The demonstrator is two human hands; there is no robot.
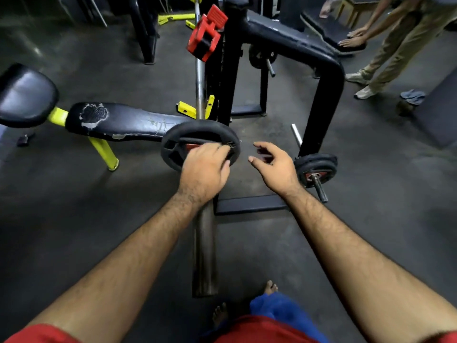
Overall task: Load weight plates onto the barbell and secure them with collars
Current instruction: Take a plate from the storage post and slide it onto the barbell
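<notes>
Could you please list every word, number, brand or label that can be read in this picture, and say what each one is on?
No text in this view can be read.
Weight plate under the left hand: a red centre label shows, partly covered, its print too blurred to read.
Small plates on the rack peg: a red hub label, too small to read.
Red collar on the barbell: moulded ridges only, no lettering visible.

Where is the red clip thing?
The red collar is high in the middle of the head view, clamped around the silver barbell, right against the black rack post and well beyond both hands.
</notes>
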